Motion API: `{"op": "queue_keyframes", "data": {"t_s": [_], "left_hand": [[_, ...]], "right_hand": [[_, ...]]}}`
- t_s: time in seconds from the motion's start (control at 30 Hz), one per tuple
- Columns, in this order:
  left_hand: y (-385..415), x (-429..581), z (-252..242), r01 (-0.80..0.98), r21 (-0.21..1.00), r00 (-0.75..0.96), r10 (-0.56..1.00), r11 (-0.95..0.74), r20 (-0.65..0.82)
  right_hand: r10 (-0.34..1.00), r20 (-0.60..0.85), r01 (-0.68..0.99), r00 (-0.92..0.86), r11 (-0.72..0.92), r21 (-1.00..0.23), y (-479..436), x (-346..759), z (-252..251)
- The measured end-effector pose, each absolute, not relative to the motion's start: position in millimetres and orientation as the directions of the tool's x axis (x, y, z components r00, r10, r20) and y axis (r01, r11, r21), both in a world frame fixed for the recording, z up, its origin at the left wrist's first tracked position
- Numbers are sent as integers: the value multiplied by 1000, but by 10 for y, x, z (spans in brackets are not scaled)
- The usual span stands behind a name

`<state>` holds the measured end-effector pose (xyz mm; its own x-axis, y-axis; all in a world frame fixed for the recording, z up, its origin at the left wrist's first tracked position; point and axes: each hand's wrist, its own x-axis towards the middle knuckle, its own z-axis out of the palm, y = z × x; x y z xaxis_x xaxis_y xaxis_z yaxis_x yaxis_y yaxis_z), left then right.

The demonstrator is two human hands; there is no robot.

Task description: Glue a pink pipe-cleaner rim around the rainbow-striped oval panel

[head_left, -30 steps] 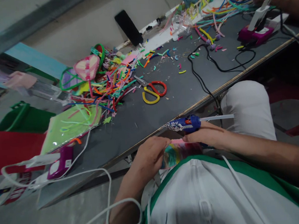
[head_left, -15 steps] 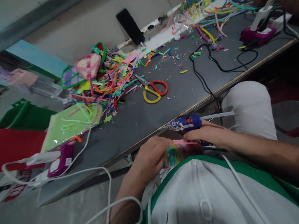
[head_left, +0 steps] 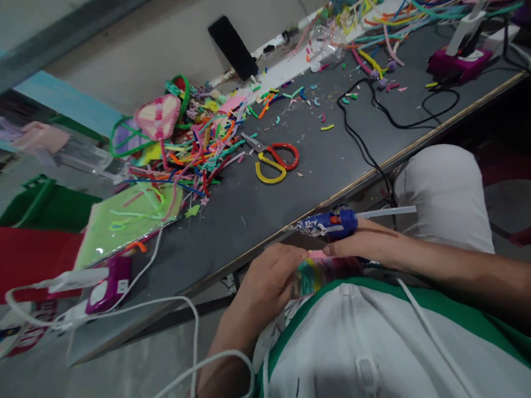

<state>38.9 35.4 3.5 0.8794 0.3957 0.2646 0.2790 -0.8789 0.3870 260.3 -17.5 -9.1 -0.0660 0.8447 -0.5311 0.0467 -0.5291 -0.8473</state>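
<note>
Close to my body, my left hand (head_left: 272, 279) is closed around a striped, multicoloured piece (head_left: 316, 275) in pink, yellow, green and dark red; its exact kind is not clear. My right hand (head_left: 355, 242) is wrapped round a blue hot glue gun (head_left: 337, 223), whose handle is hidden by the hand. A pale glue stick (head_left: 387, 212) juts from the gun's back, and its nozzle points left along the table edge. The fingertips of my right hand are at the top of the striped piece. Red and yellow scissors (head_left: 271, 160) lie on the table beyond.
Cut fuzzy sticks (head_left: 205, 145) are heaped on the grey table (head_left: 230, 220) beside a green packet (head_left: 123, 221). A phone (head_left: 233, 47) leans on the wall. Purple power sockets (head_left: 460, 63) and black cable (head_left: 357, 132) lie right; a white cable (head_left: 196, 329) loops near my left arm.
The glue gun has dipped and tilted slightly in my right hand. At the upper right, another person's hand has drawn back from the fuzzy sticks. My left hand has barely moved.
</note>
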Motion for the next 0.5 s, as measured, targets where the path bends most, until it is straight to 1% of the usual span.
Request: {"op": "queue_keyframes", "data": {"t_s": [0.13,0.3,0.5], "left_hand": [[351,385,35,286,388,883,398,-876,249],[360,397,52,269,392,898,376,-880,227],[364,408,61,273,395,889,387,-877,244]], "right_hand": [[824,-564,115,-57,-556,-823,-191,2608,-88],[835,-538,155,-115,-520,-840,-214,2632,-30],[800,-596,205,-69,-573,-793,-206,2618,-21]]}}
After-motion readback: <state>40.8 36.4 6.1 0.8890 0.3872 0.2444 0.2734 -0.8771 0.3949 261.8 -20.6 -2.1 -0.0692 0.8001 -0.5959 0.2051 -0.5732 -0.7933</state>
